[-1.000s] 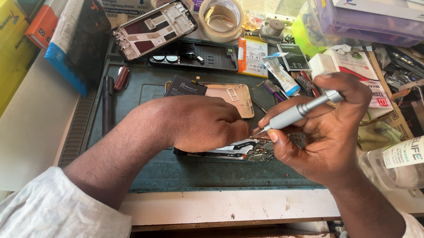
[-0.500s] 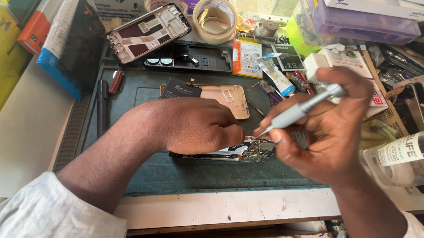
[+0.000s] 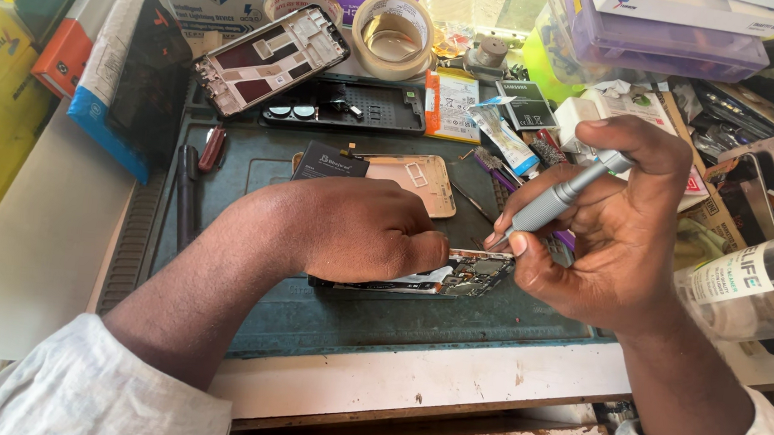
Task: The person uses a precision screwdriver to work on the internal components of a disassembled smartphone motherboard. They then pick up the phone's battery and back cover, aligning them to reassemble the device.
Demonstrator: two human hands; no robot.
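- Landmark: the opened phone (image 3: 442, 276), lying flat on the green mat (image 3: 307, 316) near the mat's front edge, its circuit side up.
- Left hand (image 3: 359, 229) rests over the phone's left and middle part, fingers curled down onto it. Grip: pressed together on the phone body, pinning it to the mat.
- Right hand (image 3: 613, 233) sits just right of the phone. Grip: clamped on a grey screwdriver (image 3: 556, 198), thumb and fingers around the shaft, forefinger over the cap.
- The driver tip points down and left, at the phone's exposed right end. We cannot tell whether the tip is seated in a screw; the spot is too small to read.
- Judgement: we should keep the driver more upright over the screw before turning, since a slanted tip tends to slip and strip small heads.
- Judgement: light downward pressure from the forefinger, with turning done by thumb and fingers only, should serve best.
- Judgement: the left hand ought to hold firmly, as any slide of the phone would drag the tip across the board.
- Behind the phone: a gold back cover (image 3: 417, 179), a dark battery (image 3: 329, 161), then a black frame (image 3: 345, 106).
- Farther behind: a tape roll (image 3: 393, 32). Right of the phone: a clear bottle (image 3: 754, 289) lying at the edge of the surface (image 3: 40, 248).
- Judgement: loose screws risk rolling into the clutter; we would park them on bare mat in front of the phone.
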